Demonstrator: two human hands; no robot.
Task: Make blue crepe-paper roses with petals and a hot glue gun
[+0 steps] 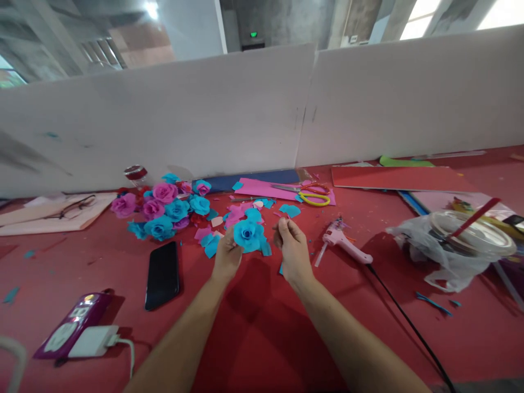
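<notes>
The left grip pinches a blue paper rose by its lower edge. The right grip sits just right of the rose with its fingertips pressed together, and I cannot tell if anything is between them. On the red counter, a pink glue gun lies right of the right grip, a black phone lies left of the left grip, and a heap of paper roses sits beyond it.
</notes>
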